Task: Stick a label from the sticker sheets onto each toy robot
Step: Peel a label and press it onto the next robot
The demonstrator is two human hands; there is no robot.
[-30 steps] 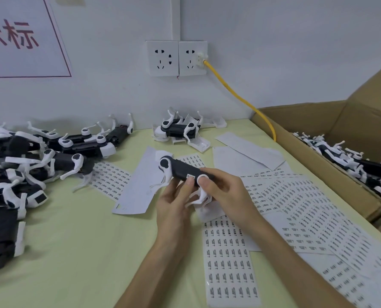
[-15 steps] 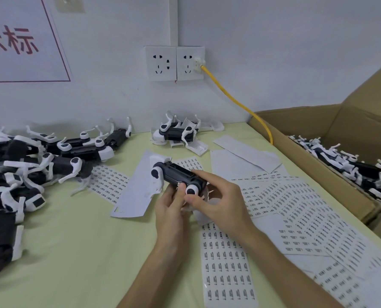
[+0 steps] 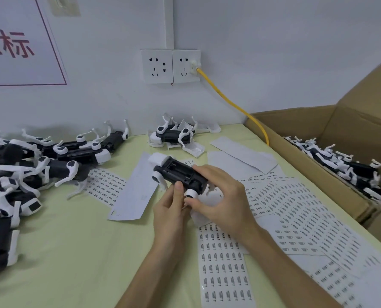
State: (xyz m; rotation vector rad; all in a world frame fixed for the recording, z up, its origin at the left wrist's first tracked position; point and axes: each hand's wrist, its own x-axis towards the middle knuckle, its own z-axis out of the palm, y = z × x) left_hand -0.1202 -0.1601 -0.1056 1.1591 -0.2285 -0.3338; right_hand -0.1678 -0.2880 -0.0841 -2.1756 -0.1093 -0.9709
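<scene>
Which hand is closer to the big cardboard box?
Right. The right hand holds the toy robot on the side toward the cardboard box; the left hand sits farther from it.

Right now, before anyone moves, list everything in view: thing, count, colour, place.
held toy robot: one, black and white, table centre
toy robot pile: many, black and white, left
lone toy robot: one, black and white, by wall
boxed toy robots: many, black and white, in box
cardboard box: one, brown, right
sticker sheets: several, white, front right
blank sheets: several, white, centre
sockets: two, white, wall
cable: one, yellow, from right socket
sign: one, white, upper left
table: one, pale yellow, underneath
left hand: one, gripping held toy robot
right hand: one, gripping held toy robot
</scene>
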